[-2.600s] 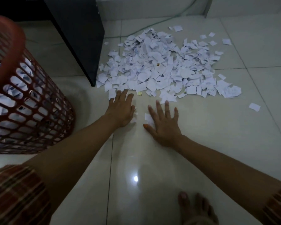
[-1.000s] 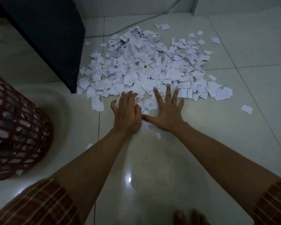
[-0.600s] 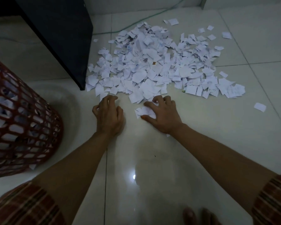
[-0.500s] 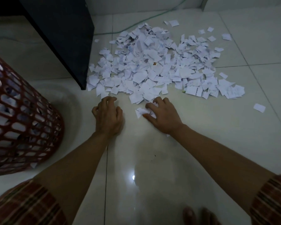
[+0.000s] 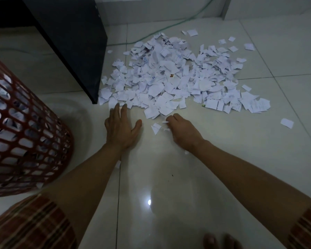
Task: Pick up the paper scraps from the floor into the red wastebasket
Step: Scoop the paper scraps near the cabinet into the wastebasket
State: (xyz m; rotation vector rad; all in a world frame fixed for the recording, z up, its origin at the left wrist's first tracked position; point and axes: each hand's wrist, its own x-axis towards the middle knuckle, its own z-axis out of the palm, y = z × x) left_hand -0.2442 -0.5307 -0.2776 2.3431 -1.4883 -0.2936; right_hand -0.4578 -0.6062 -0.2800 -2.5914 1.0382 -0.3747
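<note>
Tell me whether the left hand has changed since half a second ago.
Yes. The left hand was curled below the black cabinet's corner; now its fingers lie straight, reaching up toward the paper scraps.

Both forearms bare, left hand point(image 5: 121, 129) and right hand point(image 5: 184, 131) w/ no gloves, rings or watch afaict. Short sleeves point(image 5: 31, 225) in reddish-brown plaid w/ lighter stripes, both sides. Barefoot too, toes point(image 5: 221, 242) at bottom edge.
</note>
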